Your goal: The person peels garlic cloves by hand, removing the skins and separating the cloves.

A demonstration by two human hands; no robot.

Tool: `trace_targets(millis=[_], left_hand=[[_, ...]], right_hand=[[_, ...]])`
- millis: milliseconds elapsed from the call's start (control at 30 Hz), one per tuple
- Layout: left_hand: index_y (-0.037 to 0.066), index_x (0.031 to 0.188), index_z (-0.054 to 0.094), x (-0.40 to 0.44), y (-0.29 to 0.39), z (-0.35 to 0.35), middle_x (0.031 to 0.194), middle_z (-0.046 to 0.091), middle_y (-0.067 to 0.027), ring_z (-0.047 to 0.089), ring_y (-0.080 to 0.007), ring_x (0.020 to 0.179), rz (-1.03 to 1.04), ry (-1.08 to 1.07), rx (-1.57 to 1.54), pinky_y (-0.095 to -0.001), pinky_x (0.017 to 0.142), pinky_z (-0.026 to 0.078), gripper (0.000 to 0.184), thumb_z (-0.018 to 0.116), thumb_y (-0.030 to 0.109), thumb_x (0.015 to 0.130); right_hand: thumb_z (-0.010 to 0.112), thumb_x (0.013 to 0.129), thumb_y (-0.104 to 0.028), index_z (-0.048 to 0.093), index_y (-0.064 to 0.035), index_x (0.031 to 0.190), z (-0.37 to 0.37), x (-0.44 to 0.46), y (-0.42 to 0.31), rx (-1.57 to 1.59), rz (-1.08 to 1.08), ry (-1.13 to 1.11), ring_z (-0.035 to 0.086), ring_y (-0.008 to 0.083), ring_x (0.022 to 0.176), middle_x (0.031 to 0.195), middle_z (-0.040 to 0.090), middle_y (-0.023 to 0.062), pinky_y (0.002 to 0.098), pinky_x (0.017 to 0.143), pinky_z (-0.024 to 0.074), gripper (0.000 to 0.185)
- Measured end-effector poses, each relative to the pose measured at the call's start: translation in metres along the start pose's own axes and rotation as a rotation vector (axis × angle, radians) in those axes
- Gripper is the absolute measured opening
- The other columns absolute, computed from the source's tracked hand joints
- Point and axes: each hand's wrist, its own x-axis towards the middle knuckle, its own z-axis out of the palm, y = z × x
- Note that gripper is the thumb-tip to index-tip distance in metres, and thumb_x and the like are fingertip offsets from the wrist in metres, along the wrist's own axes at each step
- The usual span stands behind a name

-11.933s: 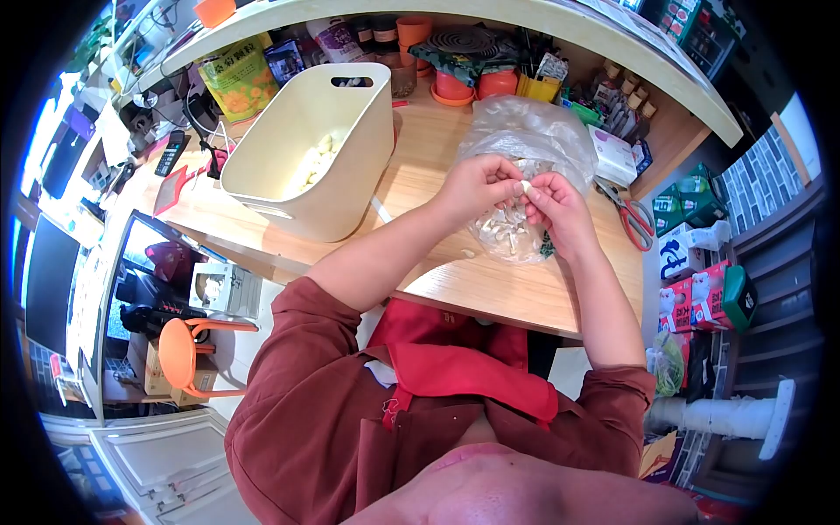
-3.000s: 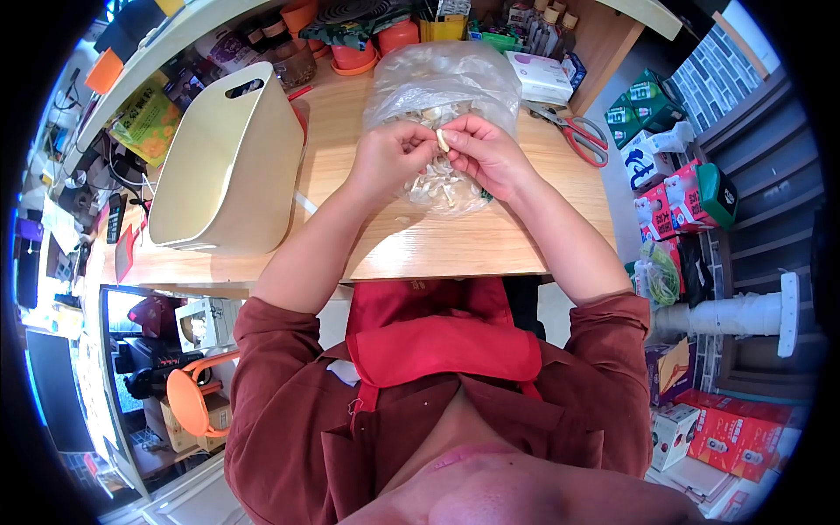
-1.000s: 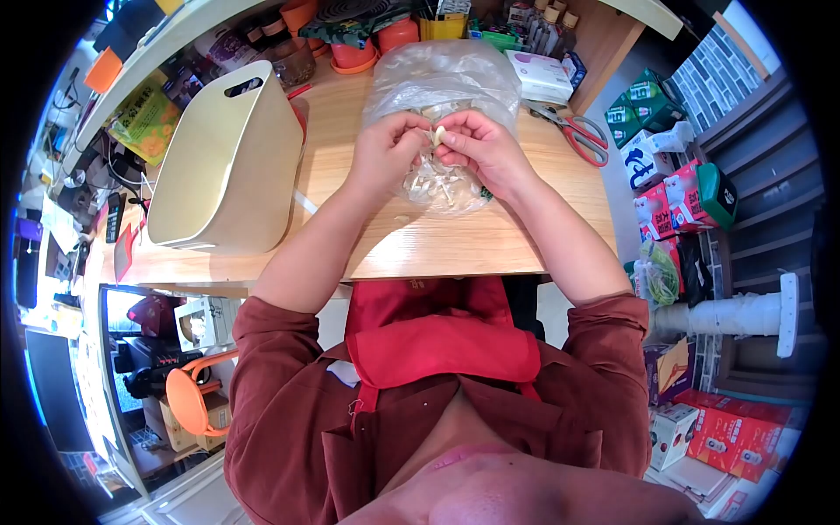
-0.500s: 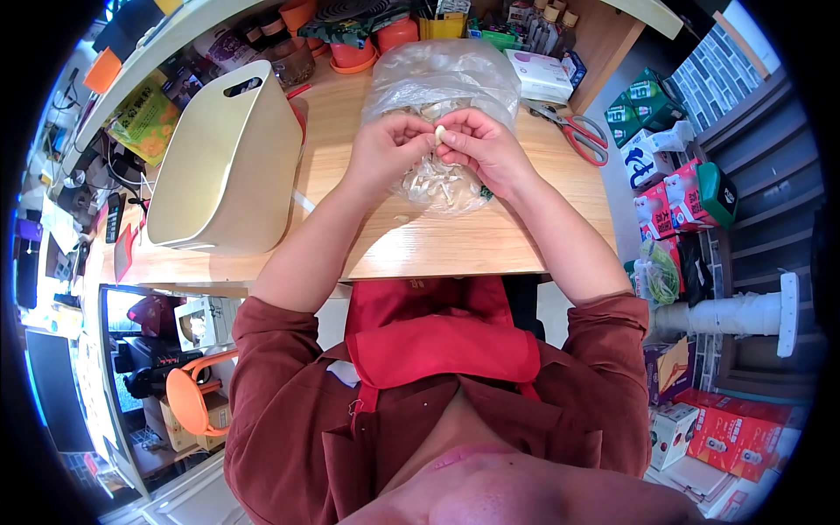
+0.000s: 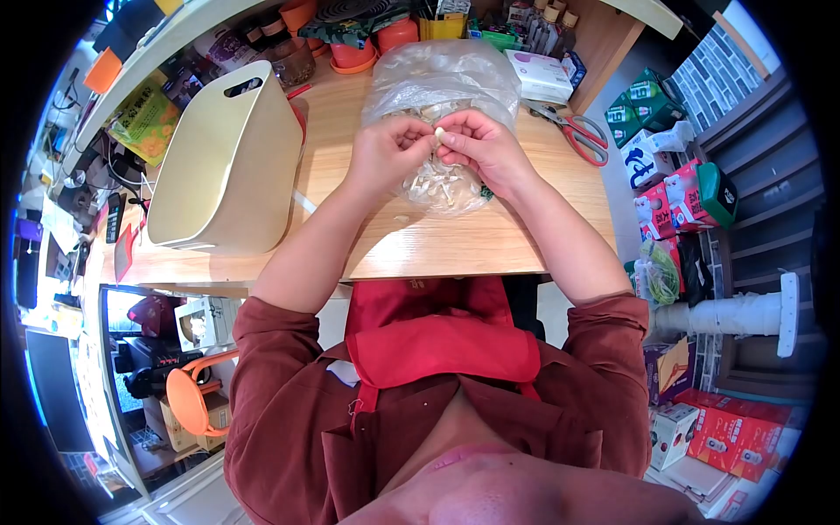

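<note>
Both hands meet over a clear plastic bag [image 5: 455, 70] that holds pale cloves and papery skins. Between the fingertips is a small cream-coloured garlic clove [image 5: 439, 135]. My left hand [image 5: 389, 151] pinches its left side, fingers curled. My right hand [image 5: 481, 150] grips it from the right with thumb and index finger. Loose skins [image 5: 448, 187] lie in the near part of the bag, below the hands. To the left stands a tall cream bin [image 5: 249, 179] with an oval handle hole; the part of its inside that shows holds nothing visible.
Red-handled scissors [image 5: 584, 140] lie right of the bag, beside a white box [image 5: 539, 77]. Orange pots [image 5: 353, 58] and bottles [image 5: 544, 33] line the back under a shelf. A remote [image 5: 115, 217] is at the far left. The wooden table's [image 5: 446, 254] front edge is near my body.
Since the earliest frame the view has shifted and the cloves inside the bin no longer show. Lately the hands have stayed over the bag, with small finger movements turning the clove.
</note>
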Motion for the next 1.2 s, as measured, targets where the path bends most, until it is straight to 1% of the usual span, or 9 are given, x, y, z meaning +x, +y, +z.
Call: trace_targets(millis=[67,167,467,567,667,767,900,967,1200], left_hand=[[-0.004,0.09,0.061,0.0,0.002,-0.001,0.075,0.063,-0.0044,0.057,-0.0068,0.06,0.007,-0.031,0.042,-0.0188,0.053,0.046,0.014,0.062,0.006,0.08],[-0.003,0.09,0.062,0.0,0.003,-0.003,0.074,0.063,-0.0045,0.057,-0.0066,0.059,-0.075,-0.073,-0.045,-0.0187,0.052,0.046,0.014,0.062,0.006,0.08],[-0.003,0.088,0.063,0.0,0.011,-0.007,0.071,0.062,-0.0037,0.056,-0.0068,0.058,-0.147,-0.102,-0.132,-0.0197,0.05,0.044,0.014,0.062,0.007,0.079],[-0.003,0.086,0.063,0.0,0.008,-0.004,0.07,0.062,-0.0034,0.056,-0.0067,0.058,-0.114,-0.08,-0.113,-0.0199,0.05,0.044,0.012,0.061,0.006,0.079],[-0.002,0.083,0.063,-0.001,0.004,0.0,0.069,0.062,-0.0032,0.056,-0.0068,0.057,-0.057,-0.021,-0.055,-0.0203,0.05,0.044,0.01,0.061,0.006,0.078],[-0.002,0.089,0.062,0.0,-0.008,-0.001,0.072,0.062,-0.0047,0.058,-0.0073,0.058,0.08,0.003,0.076,-0.0201,0.052,0.047,0.012,0.061,0.004,0.079],[-0.002,0.085,0.061,-0.003,0.013,-0.002,0.072,0.062,-0.004,0.058,-0.0071,0.059,-0.038,-0.041,-0.111,-0.0194,0.051,0.047,0.01,0.061,0.007,0.08],[-0.001,0.086,0.06,-0.002,0.01,-0.002,0.071,0.061,-0.0034,0.058,-0.007,0.06,-0.048,-0.05,-0.096,-0.0189,0.05,0.046,0.01,0.06,0.007,0.081],[0.0,0.084,0.057,0.0,-0.002,-0.002,0.068,0.06,-0.0028,0.058,-0.0074,0.059,-0.072,-0.052,-0.144,-0.0193,0.049,0.046,0.008,0.06,0.006,0.081]], right_hand=[[0.056,0.085,-0.005,0.054,-0.0009,0.102,0.001,0.0,0.0,-0.015,0.001,0.004,0.059,0.0113,0.077,0.089,0.058,0.0063,0.0212,0.07,0.05,0.018],[0.056,0.085,-0.005,0.054,-0.0008,0.101,0.0,0.0,0.0,-0.014,0.008,-0.004,0.059,0.0114,0.077,0.089,0.058,0.0063,0.0212,0.07,0.05,0.017],[0.056,0.085,-0.005,0.054,-0.0015,0.101,-0.003,0.0,-0.001,0.02,0.0,-0.047,0.059,0.0108,0.077,0.089,0.059,0.0055,0.0207,0.069,0.0499,0.017],[0.056,0.084,-0.005,0.054,-0.0018,0.101,-0.002,-0.001,-0.003,0.013,0.012,-0.034,0.059,0.0106,0.078,0.089,0.059,0.0049,0.0208,0.069,0.05,0.017],[0.057,0.084,-0.006,0.054,0.001,0.103,0.0,-0.001,-0.001,-0.025,0.016,0.004,0.059,0.0122,0.078,0.09,0.059,0.0072,0.0222,0.07,0.0501,0.02],[0.057,0.084,-0.006,0.054,0.0004,0.101,0.003,-0.002,-0.003,-0.034,0.022,0.017,0.059,0.0123,0.078,0.089,0.059,0.0065,0.0217,0.069,0.0498,0.019],[0.056,0.084,-0.005,0.055,-0.0003,0.1,0.005,-0.002,-0.004,-0.115,0.008,0.062,0.059,0.0117,0.076,0.088,0.059,0.006,0.0216,0.067,0.0498,0.016],[0.056,0.084,-0.004,0.055,-0.0004,0.099,0.005,0.0,0.0,-0.23,-0.017,0.103,0.059,0.0113,0.075,0.088,0.059,0.006,0.0218,0.067,0.0499,0.015],[0.057,0.083,-0.003,0.056,0.0,0.098,0.006,-0.001,-0.001,-0.234,-0.017,0.088,0.059,0.0116,0.075,0.088,0.059,0.0061,0.0222,0.066,0.05,0.015]])
